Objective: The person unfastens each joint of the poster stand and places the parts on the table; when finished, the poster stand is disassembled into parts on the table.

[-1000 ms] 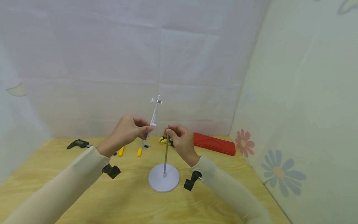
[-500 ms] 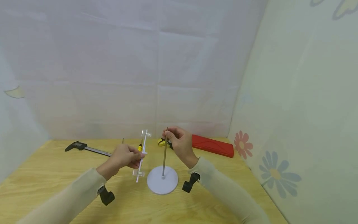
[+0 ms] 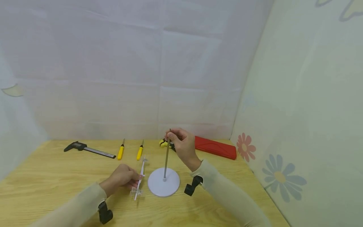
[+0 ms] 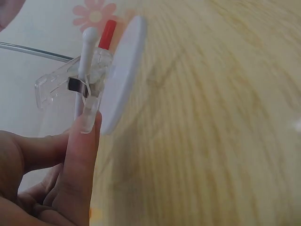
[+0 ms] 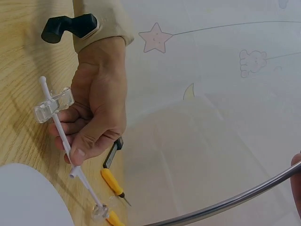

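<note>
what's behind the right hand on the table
A red case lies flat behind the right hand; a yellow-black tool pokes out beside it, mostly hidden.

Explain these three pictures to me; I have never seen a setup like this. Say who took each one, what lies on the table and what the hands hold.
A person works with bare hands and wears three cameras: one on the head, one on each wrist. In the head view, the right hand pinches the top of a metal rod standing upright in a white round base. The left hand holds a thin white stick with clear clips low over the wooden table. Farther back lie a caliper, two yellow screwdrivers and a red case.
</note>
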